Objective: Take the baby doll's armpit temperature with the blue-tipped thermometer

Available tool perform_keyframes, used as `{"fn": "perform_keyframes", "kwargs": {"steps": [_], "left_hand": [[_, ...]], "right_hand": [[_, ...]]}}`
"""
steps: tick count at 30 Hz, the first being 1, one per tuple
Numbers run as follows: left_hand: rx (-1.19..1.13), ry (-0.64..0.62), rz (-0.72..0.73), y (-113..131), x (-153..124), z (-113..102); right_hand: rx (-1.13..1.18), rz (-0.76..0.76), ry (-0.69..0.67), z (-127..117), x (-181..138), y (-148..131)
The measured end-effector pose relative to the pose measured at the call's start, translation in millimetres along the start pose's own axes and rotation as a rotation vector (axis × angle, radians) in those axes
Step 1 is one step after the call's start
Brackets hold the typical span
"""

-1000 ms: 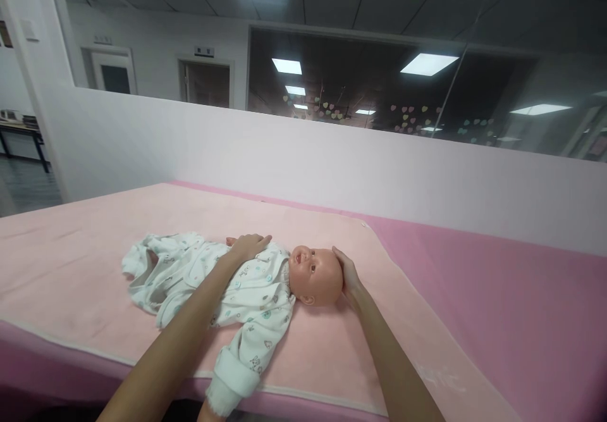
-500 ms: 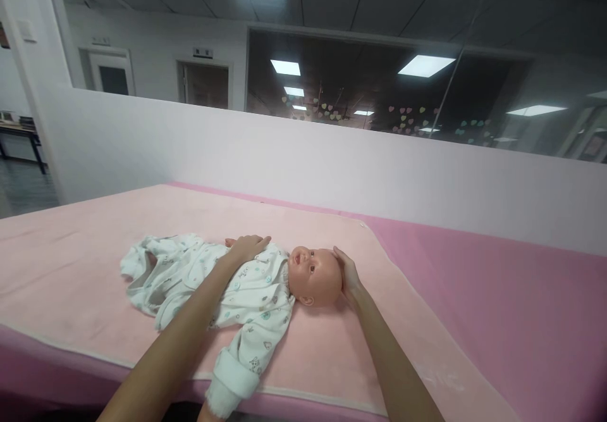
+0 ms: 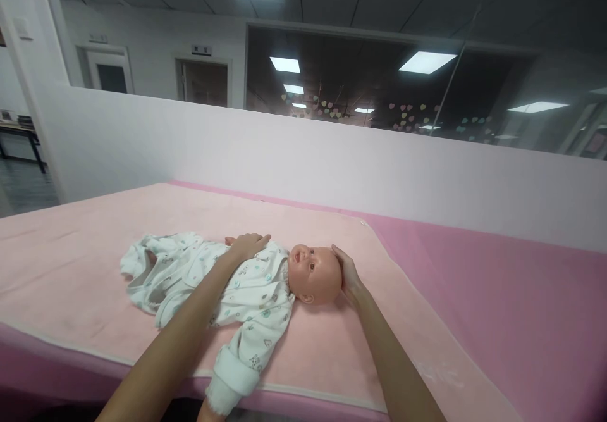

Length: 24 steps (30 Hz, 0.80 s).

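Observation:
A baby doll (image 3: 317,278) lies on its back on a pale pink mat (image 3: 332,352), its head toward the right. It wears a white sleepsuit (image 3: 258,289) with small printed figures and a folded-back cuff. My left hand (image 3: 249,246) rests flat on the doll's chest, fingers stretched out toward its far shoulder. Against the crown of the doll's head, my right hand (image 3: 348,273) is cupped with its fingers extended; the palm side is hidden. The near sleeve (image 3: 258,349) reaches down to the mat's front edge. The sleepsuit's leg end is crumpled at the left.
Under the mat is a darker pink surface (image 3: 497,276), showing at the right and along the front edge. A low white wall (image 3: 284,150) with glass above stands behind. At far left, a desk (image 3: 21,132) is visible beyond the wall.
Both hands and the doll stay in nearly the same place. The view has tilted very slightly.

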<state>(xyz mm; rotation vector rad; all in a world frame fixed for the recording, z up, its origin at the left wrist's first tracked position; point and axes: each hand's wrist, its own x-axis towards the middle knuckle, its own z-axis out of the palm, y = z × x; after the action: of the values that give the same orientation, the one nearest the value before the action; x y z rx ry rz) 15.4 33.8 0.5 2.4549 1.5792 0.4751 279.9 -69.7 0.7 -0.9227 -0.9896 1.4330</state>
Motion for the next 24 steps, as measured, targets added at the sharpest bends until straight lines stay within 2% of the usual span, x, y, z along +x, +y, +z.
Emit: {"fn": "perform_keyframes", "kwargs": {"steps": [4, 6, 9, 11, 16, 19, 21, 24], "left_hand": [[0.001, 0.0, -0.008, -0.1, 0.2, 0.7], [-0.001, 0.007, -0.012, 0.4, 0.4, 0.3], [-0.017, 0.008, -0.031, 1.6, 0.4, -0.7], [-0.015, 0.0, -0.041, 2.1, 0.2, -1.4], [0.017, 0.002, -0.02, 2.8, 0.0, -2.2], [0.006, 0.0, -0.047, 4.0, -0.3, -2.9], [-0.006, -0.004, -0.071, 5.0, -0.9, -3.6], [-0.017, -0.005, -0.072, 6.3, -2.2, -4.5]], "right_hand": [[-0.006, -0.143, 0.137, -11.5, 10.2, -0.8], [0.009, -0.116, 0.11, -8.7, 8.9, 1.2], [0.011, 0.016, -0.03, 1.3, 2.3, 4.8], [-0.011, 0.046, -0.066, 4.9, -0.2, 5.3], [-0.06, -0.118, 0.076, -7.5, 7.9, 0.2], [-0.044, -0.163, 0.137, -14.9, 13.1, -0.2], [-0.033, -0.16, 0.134, -14.1, 13.5, 2.8], [-0.037, -0.071, 0.078, -7.4, 10.7, 8.6]]}}
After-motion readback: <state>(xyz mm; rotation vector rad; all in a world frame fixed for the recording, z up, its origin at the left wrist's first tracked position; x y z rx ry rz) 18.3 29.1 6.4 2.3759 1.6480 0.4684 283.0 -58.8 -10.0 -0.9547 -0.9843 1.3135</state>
